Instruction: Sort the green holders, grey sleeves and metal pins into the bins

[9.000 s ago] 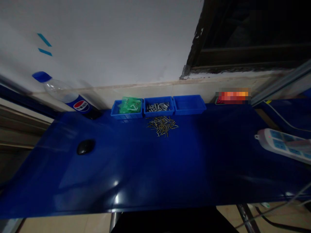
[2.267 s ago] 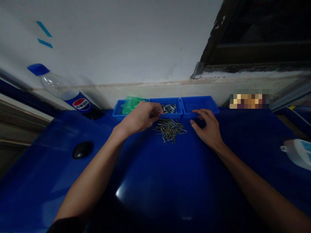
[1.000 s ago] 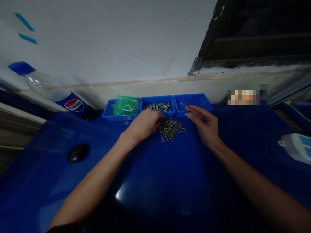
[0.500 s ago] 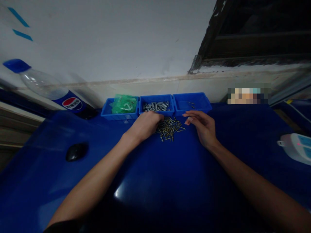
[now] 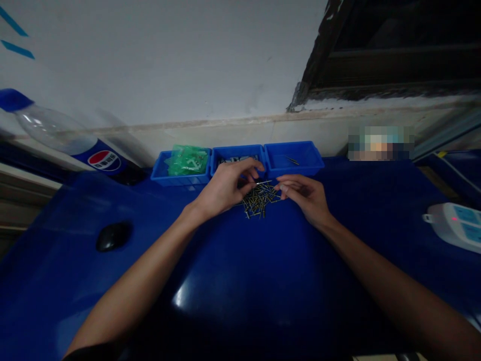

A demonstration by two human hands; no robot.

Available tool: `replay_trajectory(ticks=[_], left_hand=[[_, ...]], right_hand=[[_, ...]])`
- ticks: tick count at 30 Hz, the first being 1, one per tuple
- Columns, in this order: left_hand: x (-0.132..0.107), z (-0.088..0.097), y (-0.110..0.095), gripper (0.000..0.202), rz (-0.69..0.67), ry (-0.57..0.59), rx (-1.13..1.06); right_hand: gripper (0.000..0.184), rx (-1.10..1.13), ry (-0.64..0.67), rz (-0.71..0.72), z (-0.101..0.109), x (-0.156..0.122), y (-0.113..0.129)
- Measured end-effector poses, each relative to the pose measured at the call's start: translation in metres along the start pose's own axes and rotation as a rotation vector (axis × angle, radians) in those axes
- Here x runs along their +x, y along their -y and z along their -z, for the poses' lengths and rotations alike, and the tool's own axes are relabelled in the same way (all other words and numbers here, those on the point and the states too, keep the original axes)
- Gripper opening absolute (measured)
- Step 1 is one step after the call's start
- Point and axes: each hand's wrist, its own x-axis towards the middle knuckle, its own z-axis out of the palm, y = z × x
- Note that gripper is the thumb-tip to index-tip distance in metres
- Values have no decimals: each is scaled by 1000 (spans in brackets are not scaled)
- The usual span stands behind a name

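Note:
A heap of small brass-tipped pins (image 5: 258,199) lies on the blue table (image 5: 240,281) in front of three blue bins. My left hand (image 5: 225,186) hovers at the heap's left edge, thumb and fingers pinched on one thin pin that points right. My right hand (image 5: 305,196) rests at the heap's right edge, fingers curled together toward that pin. The middle bin (image 5: 237,156) holds grey metal sleeves and is partly hidden by my left hand. The right bin (image 5: 293,158) holds a few pins. The left bin (image 5: 179,168) holds green plastic bags.
A soda bottle (image 5: 71,145) lies at the back left against the wall. A black mouse (image 5: 112,235) sits on the left of the table. A white power strip (image 5: 453,223) lies at the right edge. A blurred patch is behind the bins at right.
My left hand has lifted from the heap's edge with a pin pinched in it. My right hand has slid left toward the heap and closed its fingers.

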Motion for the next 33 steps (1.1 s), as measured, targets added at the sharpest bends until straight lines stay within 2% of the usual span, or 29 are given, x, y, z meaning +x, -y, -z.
replay_trajectory(ticks=[7,18,22,25,30,33], left_hand=[[-2,-5,-2,33,-6,-3,-24],[-3,-10,-3,26,-72,21,38],[-2,1,4,24,-87,96,224],[-3,12,10,20,-92,144,415],[-9,17,19,25,-154,95,558],[-17,8,26,27,-210,2,591]], right_hand=[[26,19,108,-37,1,-1,-3],[15,-3,50,-55,6,0,-8],[11,30,-17,-24,8,1,-12],[18,66,-81,7,9,2,-12],[44,16,-104,27,10,3,-9],[44,43,-81,25,10,4,-10]])
